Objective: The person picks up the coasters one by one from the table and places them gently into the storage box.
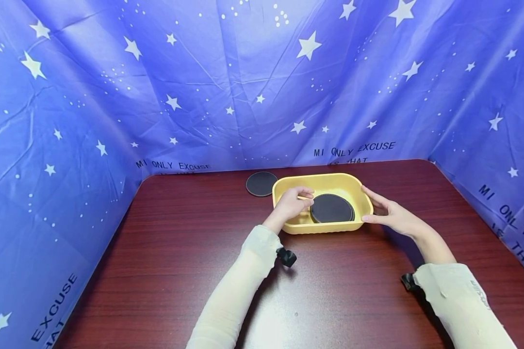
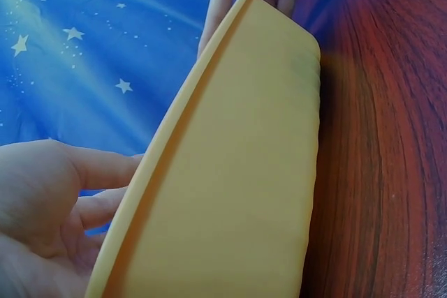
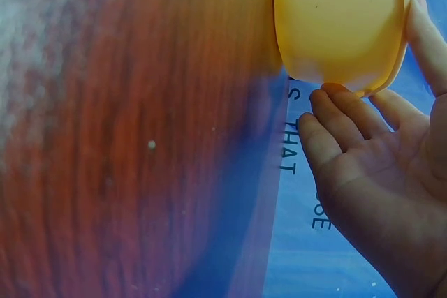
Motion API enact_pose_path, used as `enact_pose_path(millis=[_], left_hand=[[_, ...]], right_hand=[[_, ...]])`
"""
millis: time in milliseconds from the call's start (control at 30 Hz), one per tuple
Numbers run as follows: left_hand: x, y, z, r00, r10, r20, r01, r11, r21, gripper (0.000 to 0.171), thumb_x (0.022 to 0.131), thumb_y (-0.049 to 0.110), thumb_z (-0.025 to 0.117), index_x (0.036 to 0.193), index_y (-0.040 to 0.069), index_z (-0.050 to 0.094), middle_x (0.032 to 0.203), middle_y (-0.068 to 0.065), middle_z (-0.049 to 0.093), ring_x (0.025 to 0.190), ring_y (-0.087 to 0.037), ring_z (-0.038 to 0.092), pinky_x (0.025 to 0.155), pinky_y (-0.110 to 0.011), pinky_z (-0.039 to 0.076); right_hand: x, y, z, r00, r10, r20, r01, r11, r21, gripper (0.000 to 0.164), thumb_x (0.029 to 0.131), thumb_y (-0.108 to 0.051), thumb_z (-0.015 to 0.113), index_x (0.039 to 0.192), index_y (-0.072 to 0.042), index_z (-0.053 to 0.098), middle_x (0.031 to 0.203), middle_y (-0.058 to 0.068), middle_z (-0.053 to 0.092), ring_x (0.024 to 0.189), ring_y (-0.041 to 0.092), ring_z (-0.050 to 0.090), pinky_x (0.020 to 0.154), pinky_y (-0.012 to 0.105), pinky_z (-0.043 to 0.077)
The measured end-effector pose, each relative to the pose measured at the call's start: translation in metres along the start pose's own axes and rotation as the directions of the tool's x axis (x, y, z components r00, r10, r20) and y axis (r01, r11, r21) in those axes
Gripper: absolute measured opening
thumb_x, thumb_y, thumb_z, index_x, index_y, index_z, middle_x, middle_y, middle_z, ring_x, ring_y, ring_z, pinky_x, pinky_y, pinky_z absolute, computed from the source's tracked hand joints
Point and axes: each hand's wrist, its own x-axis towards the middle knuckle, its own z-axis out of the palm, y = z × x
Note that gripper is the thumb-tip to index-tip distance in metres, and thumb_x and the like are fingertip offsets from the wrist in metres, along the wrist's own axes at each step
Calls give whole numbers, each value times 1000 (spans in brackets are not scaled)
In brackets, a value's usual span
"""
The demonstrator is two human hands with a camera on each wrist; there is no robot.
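Observation:
A yellow plastic basin (image 1: 319,228) stands on the table. Inside it, toward its right half, lies a round black coaster (image 1: 332,208) with a stitched edge; edges beneath it suggest a stack. My left hand (image 1: 292,203) reaches over the basin's left side, its thumb and fingers slightly apart beside the coaster's left edge. In the left wrist view the basin wall hides that hand's fingertips. My right hand (image 1: 395,217) holds the basin's right end, thumb at the rim and fingers against the outside wall (image 3: 342,19).
Another round black coaster (image 1: 262,184) lies on the table just left of the basin. The dark red wood-grain table (image 1: 192,261) has star-printed blue cloth (image 1: 227,97) behind it and at both sides. A black strap mount (image 1: 286,257) sits at the left wrist.

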Motion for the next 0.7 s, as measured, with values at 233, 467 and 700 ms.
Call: enact_pose_path(millis=[233, 467, 700], left_hand=[[-1, 2, -3, 1000, 23, -20, -24, 999, -35, 33, 95, 5, 64, 128, 2, 63, 123, -14, 69, 100, -31, 72, 85, -36, 62], [-3, 6, -12, 996, 81, -39, -85, 990, -116, 34, 95, 0, 61, 129, -6, 60, 125, -22, 66, 111, -36, 68, 88, -32, 61], [-6, 8, -26, 993, 96, -71, -106, 982, -156, 35, 95, 1, 61, 129, -4, 60, 125, -25, 65, 113, -35, 66, 90, -33, 61]], right_hand=[[0, 1, 0, 1000, -4, -3, 4, 1000, -7, 84, 93, -9, 68, 159, -4, 15, 155, 34, 30, 115, -17, 49, 91, -1, 40], [-1, 1, 1, 1000, -11, -2, 11, 1000, -4, 84, 93, -8, 68, 159, -3, 16, 155, 35, 30, 116, -17, 49, 91, -1, 39], [-1, 1, 0, 1000, -5, -1, 5, 1000, -19, 84, 94, -11, 68, 159, -4, 16, 156, 33, 28, 117, -18, 47, 92, -1, 39]])
